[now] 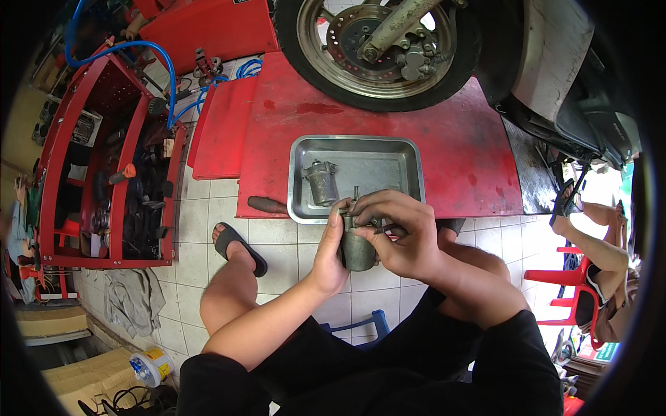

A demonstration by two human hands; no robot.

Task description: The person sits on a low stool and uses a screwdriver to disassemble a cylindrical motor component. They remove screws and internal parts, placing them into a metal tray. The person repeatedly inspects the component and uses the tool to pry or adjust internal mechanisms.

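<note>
A grey metal cylinder that looks like a small starter motor [359, 251] is held upright between my hands, just in front of the metal tray [374, 161]. My left hand [329, 255] wraps its left side, thumb near the top. My right hand [402, 232] is closed over its upper end, fingers bent and pinching there. A thin shaft stands up behind these fingers. Something dark shows under my right fingers, too hidden to name. Inside the tray, at its left, lies a second, similar starter motor [322, 183].
A tool with a dark handle [266, 204] lies left of the tray on the red lift platform [444, 139]. Beyond it stands a motorcycle's front wheel [378, 97]. A red tool cart [114, 166] with a blue hose [163, 55] is at left. Another person's leg [596, 239] and red chairs [565, 277] are at right.
</note>
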